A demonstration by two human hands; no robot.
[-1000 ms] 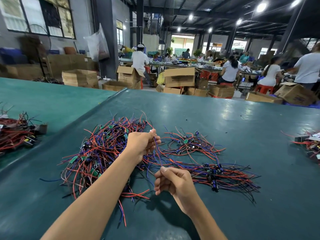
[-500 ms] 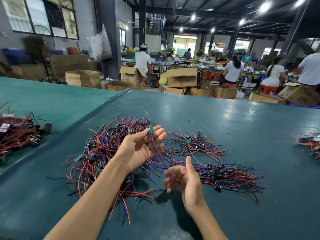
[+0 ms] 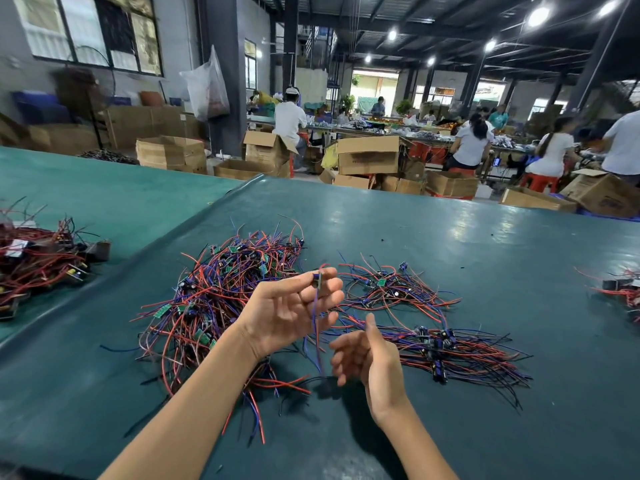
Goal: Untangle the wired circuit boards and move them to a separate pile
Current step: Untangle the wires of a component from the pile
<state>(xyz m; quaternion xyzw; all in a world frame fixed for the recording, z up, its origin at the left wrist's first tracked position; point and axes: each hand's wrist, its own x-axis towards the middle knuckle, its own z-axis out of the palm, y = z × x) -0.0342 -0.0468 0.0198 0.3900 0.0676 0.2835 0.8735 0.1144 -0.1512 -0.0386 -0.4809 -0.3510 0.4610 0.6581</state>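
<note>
A big tangled pile of red, blue and black wires with small green circuit boards (image 3: 221, 299) lies left of centre on the dark green table (image 3: 450, 244). My left hand (image 3: 287, 311), palm up over the pile's right edge, pinches one small circuit board (image 3: 319, 280) between thumb and fingertips, and its blue wires hang down from it. Just below, my right hand (image 3: 367, 355) hovers with relaxed fingers and holds nothing. A straightened bundle of wired boards (image 3: 446, 351) lies to the right. A smaller loose heap (image 3: 388, 287) lies behind it.
Another red-wired heap (image 3: 38, 261) sits on the lighter green table at far left, and a few wired parts (image 3: 623, 285) lie at the right edge. Cardboard boxes (image 3: 367, 154) and seated workers fill the floor beyond the table's far edge.
My left hand turned palm up and spread its fingers while keeping the board pinched. My right hand let go of the wires and its fingers relaxed below the left.
</note>
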